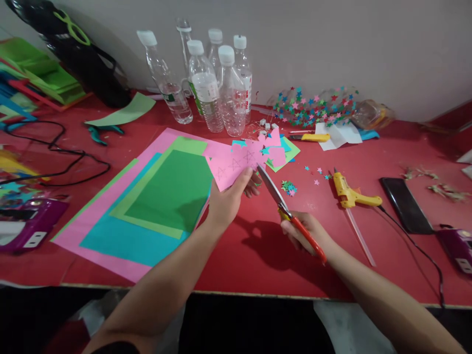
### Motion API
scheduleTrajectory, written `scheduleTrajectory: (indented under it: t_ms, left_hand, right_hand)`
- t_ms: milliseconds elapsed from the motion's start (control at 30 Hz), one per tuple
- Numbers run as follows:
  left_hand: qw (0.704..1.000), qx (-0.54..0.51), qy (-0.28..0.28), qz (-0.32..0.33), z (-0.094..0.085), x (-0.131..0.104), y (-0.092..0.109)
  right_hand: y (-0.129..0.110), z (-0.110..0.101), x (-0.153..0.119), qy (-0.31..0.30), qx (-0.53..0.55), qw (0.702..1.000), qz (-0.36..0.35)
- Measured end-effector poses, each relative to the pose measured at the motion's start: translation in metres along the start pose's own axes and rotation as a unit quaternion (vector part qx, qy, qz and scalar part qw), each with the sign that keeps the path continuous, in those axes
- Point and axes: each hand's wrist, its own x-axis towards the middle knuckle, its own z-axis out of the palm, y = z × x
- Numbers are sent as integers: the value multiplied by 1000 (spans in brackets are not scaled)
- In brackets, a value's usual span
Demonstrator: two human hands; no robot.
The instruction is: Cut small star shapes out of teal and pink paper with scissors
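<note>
My left hand pinches a pink sheet of paper between thumb and fingers. Several stars are drawn in pencil on it, and its right end looks cut and ragged. Red-handled scissors are in my right hand, fingers wrapped round the handles. Their blades point up and left, with the tips at the right edge of the pink paper; whether they touch it I cannot tell. Just right of my left hand, a small pile of cut paper stars lies on the red table.
Stacked coloured sheets lie to the left. Plastic bottles stand at the back, beside a bottle covered in stars. A yellow box cutter, a yellow glue gun with its cord and a black phone lie on the right.
</note>
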Motion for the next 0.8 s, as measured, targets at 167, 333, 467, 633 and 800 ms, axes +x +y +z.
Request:
scheduleTrajectory:
  t_ms: [167,333,467,633,800]
  left_hand:
    - [987,-134,-48,-68,-3,4,-2]
    - [974,-193,-44,-110,-1,7,0]
    - [990,-129,-10,-57,-5,10,-2]
    - [999,-31,-26,-7,-12,13,-2]
    - [999,-16,-32,-15,-14,13,2]
  right_hand:
    - [0,1,0,16,-4,1000,-3]
    - [5,5,-1,16,8,1000,-6]
    - [4,3,-1,-12,-3,1000,-2]
    - [1,-7,1,-31,-27,999,-1]
    - [0,-15,1,-37,-63,997,-20]
